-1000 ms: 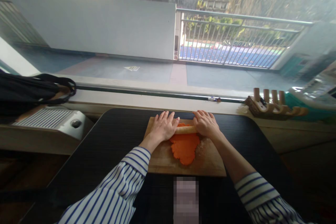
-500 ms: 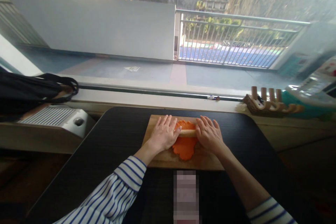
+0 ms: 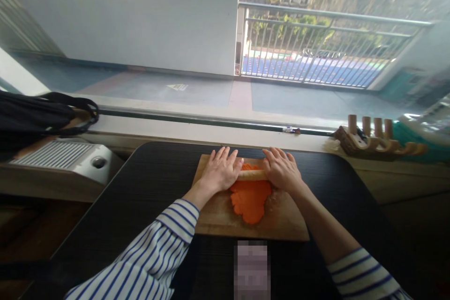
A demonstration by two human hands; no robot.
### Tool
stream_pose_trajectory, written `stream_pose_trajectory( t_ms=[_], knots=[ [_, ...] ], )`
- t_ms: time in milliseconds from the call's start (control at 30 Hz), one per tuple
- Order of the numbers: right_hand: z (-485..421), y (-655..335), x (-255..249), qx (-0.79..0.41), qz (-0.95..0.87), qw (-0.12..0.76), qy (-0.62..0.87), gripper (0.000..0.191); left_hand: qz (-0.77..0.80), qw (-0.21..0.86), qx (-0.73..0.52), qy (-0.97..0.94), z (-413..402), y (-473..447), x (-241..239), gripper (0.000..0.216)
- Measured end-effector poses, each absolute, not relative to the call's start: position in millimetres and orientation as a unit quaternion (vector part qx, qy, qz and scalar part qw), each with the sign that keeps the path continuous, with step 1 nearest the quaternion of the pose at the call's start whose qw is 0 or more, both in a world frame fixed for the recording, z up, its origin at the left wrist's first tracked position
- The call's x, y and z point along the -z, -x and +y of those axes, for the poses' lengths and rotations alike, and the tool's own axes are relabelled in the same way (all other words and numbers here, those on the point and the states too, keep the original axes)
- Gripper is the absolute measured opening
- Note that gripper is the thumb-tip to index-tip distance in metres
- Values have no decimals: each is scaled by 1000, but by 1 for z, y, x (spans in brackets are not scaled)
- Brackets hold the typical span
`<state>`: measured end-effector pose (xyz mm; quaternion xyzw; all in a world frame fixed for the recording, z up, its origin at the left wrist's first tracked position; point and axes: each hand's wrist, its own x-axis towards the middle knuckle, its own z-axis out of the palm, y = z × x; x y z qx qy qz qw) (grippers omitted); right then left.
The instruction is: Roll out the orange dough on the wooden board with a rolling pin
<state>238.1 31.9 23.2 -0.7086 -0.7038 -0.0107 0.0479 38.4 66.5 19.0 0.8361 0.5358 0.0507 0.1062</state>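
Observation:
A light wooden rolling pin (image 3: 252, 176) lies crosswise over a flattened sheet of orange dough (image 3: 250, 201). My left hand (image 3: 221, 171) rests on the pin's left end, palm down with the fingers stretched forward. On its right end lies my right hand (image 3: 282, 168), also flat, fingers extended. Both palms hide the ends of the pin. The dough has a ragged edge; most of it spreads on the near side of the pin, with a small strip beyond. Beneath it is a wooden board (image 3: 211, 225) on the black table (image 3: 158, 173).
A window sill (image 3: 197, 129) runs behind the table. On it, at the right, stands a wooden rack with pegs (image 3: 376, 138) beside a teal container (image 3: 411, 136). A black bag (image 3: 35, 112) and a white ridged appliance (image 3: 70, 159) are at the left.
The dough sheet shows wider and longer on the near side of the pin, with less beyond it. The view has shifted slightly. Both hands stay on the pin.

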Motion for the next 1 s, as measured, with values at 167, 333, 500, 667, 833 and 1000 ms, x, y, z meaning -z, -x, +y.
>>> stream_pose_trajectory(
  t_ms=[167,333,500,667,833,1000],
  knots=[
    [48,-239,-26,-5,-700,46,712,45,545,132,-48,-826,79,-40,-19,66],
    [44,-238,-27,3,-708,58,704,44,540,129,-46,-830,76,-40,-20,67],
    [15,-235,-22,32,-704,67,707,46,512,78,-50,-854,55,-37,-22,66],
    [-17,-233,-14,69,-712,92,693,44,478,61,-49,-875,30,-31,-25,66],
    [-21,-233,-14,75,-715,93,688,44,478,67,-46,-874,27,-30,-27,65],
    [2,-233,-19,54,-706,67,703,45,498,68,-48,-863,45,-35,-25,64]
  ],
)
